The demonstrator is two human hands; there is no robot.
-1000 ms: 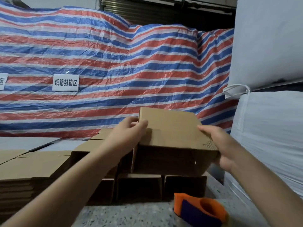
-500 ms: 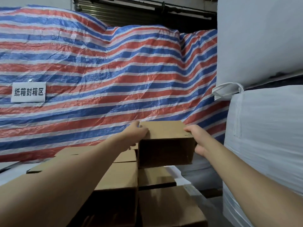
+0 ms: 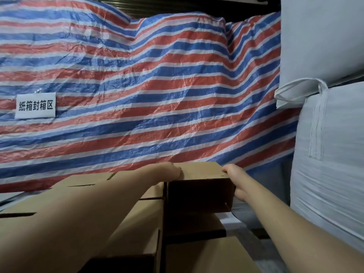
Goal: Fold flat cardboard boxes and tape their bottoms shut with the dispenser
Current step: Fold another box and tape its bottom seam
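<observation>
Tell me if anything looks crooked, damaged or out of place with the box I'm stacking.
Nothing stands out. The folded cardboard box sits level between the left hand and right hand, beside the stacked boxes. No crushed corners or tears show, though its shaded front is too dark to check closely.

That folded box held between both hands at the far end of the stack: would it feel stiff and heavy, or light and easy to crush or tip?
The box probably feels light: its open side looks dark and empty. It seems to hold its shape between the left hand and right hand, though hard squeezing would likely buckle it. Set on the stacked boxes, a push should slide it more than tip it.
</observation>
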